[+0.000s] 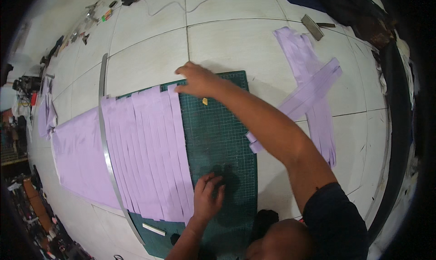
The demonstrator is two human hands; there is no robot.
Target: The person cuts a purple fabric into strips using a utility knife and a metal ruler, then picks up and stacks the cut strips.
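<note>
Lavender fabric (145,151) lies over a green cutting mat (218,137), slit into several long, narrow strips that lie side by side. Across its left part runs a long metal ruler (106,155), with an uncut stretch of the same cloth (81,162) beyond it. My right hand (196,80) reaches to the far edge, thumb and fingers apart, the thumb by the top end of the rightmost strip (173,94). Near that strip's lower end is my left hand (209,198), fingers loosely bent and apart, over the mat. Neither hand visibly holds anything.
Crossed bundles of lavender strips (313,78) lie on the tiled floor at right. Beyond them is a flat-headed tool (313,27). A small yellow piece (205,101) and a pale bar (153,229) rest on the mat. Crumpled lavender cloth (47,110) sits far left.
</note>
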